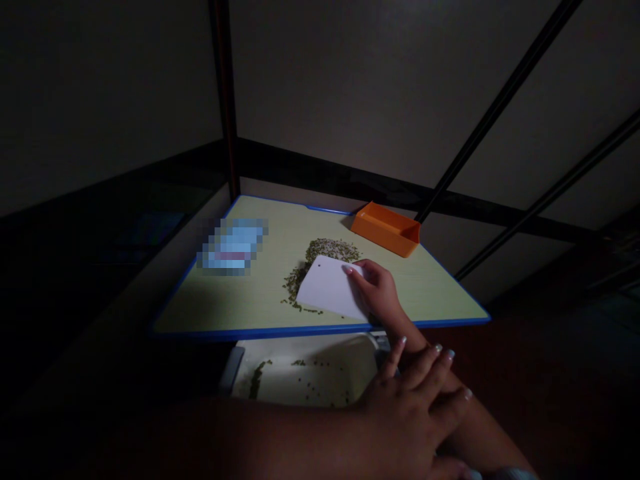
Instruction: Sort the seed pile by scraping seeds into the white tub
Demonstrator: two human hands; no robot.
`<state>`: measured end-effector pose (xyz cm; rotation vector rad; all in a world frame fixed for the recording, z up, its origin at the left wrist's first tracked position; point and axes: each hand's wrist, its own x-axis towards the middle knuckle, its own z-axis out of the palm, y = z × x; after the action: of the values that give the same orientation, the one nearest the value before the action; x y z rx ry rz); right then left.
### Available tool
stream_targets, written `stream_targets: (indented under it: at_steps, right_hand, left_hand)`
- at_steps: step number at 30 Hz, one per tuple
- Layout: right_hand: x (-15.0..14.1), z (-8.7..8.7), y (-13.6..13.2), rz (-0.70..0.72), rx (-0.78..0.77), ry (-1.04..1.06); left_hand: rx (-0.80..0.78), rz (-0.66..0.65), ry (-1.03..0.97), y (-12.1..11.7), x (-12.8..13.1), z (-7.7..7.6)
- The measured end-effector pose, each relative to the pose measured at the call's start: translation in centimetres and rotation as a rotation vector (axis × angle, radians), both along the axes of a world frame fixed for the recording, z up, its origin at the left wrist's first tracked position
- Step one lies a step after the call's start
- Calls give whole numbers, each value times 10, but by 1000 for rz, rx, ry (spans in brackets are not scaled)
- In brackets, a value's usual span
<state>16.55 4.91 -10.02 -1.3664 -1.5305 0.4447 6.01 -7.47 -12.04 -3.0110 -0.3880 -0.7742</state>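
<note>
In the head view, my right hand (380, 290) grips a thin, flat white sheet with a small hole near one corner (327, 287), pinched at its right side, thumb on top; the fingers beneath are mostly hidden. My left hand (407, 413) is wide, fingers spread, and lies across my right forearm (413, 333); I see nothing in it, though I cannot tell whether it presses or only rests there.

The sheet is over the pale yellow-green tabletop with a blue edge (435, 287), near its front edge. The loose heap of small green granules mixed with paler bits (333, 249) lies just beyond it, with stray grains around its left side and lower edge. Whether the sheet touches the top all along is too dim to tell.

To handle it well, I judge that I need a firm pinch, a low angle and an even edge against the surface, with short, slow strokes so that grains neither slip underneath nor scatter. My left arm should keep from hampering the right wrist.

The open orange plastic box (385, 233) stands at the far right of the top, and a whitish plastic tub (320, 347) sits below the front edge, with grains inside. A blurred light-blue item (235, 247) lies at the left.
</note>
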Motion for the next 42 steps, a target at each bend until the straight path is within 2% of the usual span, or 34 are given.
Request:
stream_targets:
  at_steps: [5, 12, 19, 26, 34, 42]
  right_hand:
    - [-1, 0, 1, 17, 2, 3]
    - [-1, -1, 2, 24, -4, 19]
    - [-5, 3, 0, 8, -11, -2]
    - [-9, 3, 1, 29, -16, 1]
    - [-13, 4, 2, 19, -25, -10]
    - [-14, 1, 5, 35, -8, -24]
  left_hand:
    - [-10, 8, -4, 0, 4, -4]
    - [-10, -11, 12, 1, -6, 9]
    - [10, 15, -18, -1, 0, 0]
    - [25, 10, -4, 0, -6, 7]
    - [43, 32, -19, -1, -1, 1]
    - [72, 33, -8, 0, -5, 7]
